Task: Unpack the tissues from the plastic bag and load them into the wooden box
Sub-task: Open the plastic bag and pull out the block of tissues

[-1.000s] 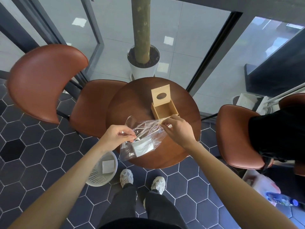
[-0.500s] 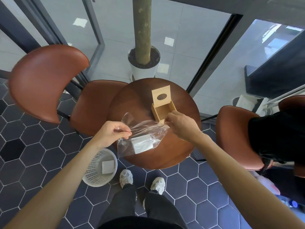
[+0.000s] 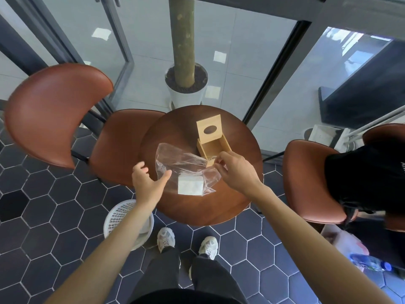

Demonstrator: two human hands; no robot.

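A clear plastic bag (image 3: 175, 163) lies over the round brown table (image 3: 236, 198), and a white stack of tissues (image 3: 189, 185) shows through it near the front. My right hand (image 3: 234, 172) pinches the bag's upper right edge, just in front of the wooden box (image 3: 213, 145). The box stands behind the bag with its lid raised, an oval slot in the lid. My left hand (image 3: 148, 183) is off the bag, fingers spread, at the bag's left side.
Brown chairs stand left (image 3: 54, 115) and right (image 3: 306, 178) of the table. A white basket (image 3: 118, 218) sits on the floor under my left arm. A potted trunk (image 3: 186, 84) rises behind the table. A person in black (image 3: 370, 178) is at the right.
My left hand has let go of the bag and opened. The bag has sunk onto the table with the tissues, while my right hand keeps its pinch near the box.
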